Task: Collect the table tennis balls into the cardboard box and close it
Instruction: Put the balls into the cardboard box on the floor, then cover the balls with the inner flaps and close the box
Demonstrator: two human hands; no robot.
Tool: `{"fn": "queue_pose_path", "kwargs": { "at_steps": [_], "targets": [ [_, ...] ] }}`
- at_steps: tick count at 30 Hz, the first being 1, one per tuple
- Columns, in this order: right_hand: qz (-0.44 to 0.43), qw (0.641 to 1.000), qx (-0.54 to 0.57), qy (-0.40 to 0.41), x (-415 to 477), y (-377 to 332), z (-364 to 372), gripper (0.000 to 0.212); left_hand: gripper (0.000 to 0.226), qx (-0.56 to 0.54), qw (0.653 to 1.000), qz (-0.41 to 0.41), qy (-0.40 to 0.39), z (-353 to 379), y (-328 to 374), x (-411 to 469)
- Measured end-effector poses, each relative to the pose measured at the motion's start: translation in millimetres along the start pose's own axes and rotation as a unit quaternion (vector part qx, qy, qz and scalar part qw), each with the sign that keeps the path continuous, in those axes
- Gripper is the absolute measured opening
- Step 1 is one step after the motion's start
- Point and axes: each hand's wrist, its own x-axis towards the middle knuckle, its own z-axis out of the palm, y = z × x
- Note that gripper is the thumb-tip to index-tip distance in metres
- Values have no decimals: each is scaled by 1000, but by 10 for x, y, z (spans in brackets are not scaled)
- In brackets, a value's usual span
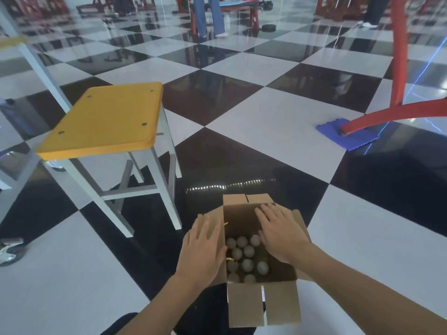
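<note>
Both forearms reach in from the lower edge, and between them the near flap (263, 303) of the cardboard box (239, 221) hangs down toward us, slit up its middle. Just beyond it, about a dozen pale table tennis balls (244, 255) lie on the bottom of the box, which stands open on the black and white floor (266, 122). We judge the collecting all but done and the closing just begun.

Our left hand (203, 247) lies palm down on the left flap (215, 212), fingers straight and slightly spread, pointing away from us. Our right hand (280, 238) rests the same way on the right flap (301, 221), fingers fanned, its fingertips reaching a little farther than the left's. Neither hand pinches anything.

What matters next is that each side flap sits directly under its own palm. The box's long axis, and so both fold lines, run straight away from us. The opening and the balls lie inward of both hands, so the flaps must swing toward each other, with neither hand better placed. The far flap (246, 199) stands upright beyond the fingertips.

Farther off to the left stands a stool (108, 119) with a yellow seat. To the right a red leg (399, 112) rests on a blue mat (348, 136).
</note>
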Motion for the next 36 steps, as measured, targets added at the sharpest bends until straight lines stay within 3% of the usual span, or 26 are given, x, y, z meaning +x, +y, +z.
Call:
{"fn": "queue_pose_path", "kwargs": {
  "at_steps": [5, 12, 15, 20, 23, 26, 32, 36],
  "targets": [
    [41, 999, 29, 20, 357, 230, 23, 50, 56, -23, 1000, 19, 8, 100, 23, -23],
    [54, 992, 33, -105, 759, 316, -57, 42, 58, -31, 999, 4, 20, 153, 96, -86],
    [99, 984, 88, -123, 896, 316, -61, 40, 58, -9, 1000, 7, 25, 129, 97, -70],
    [194, 946, 254, -50, 989, 345, -132, 43, 58, 7, 1000, 2, 11, 87, 145, -65],
    [201, 931, 306, 2, 918, 364, -220, 63, 55, 6, 1000, 3, 15, 50, 174, 15],
    [183, 930, 315, 53, 811, 364, -319, 65, 49, -37, 998, 13, 46, -60, 194, 197],
    [115, 929, 320, 148, 448, 436, -356, 44, 51, -191, 974, -122, -8, -305, 205, 939],
    [23, 959, 238, 155, 174, 437, -251, 20, 46, -294, 936, -191, -45, -275, 183, 1213]
  ]
}}
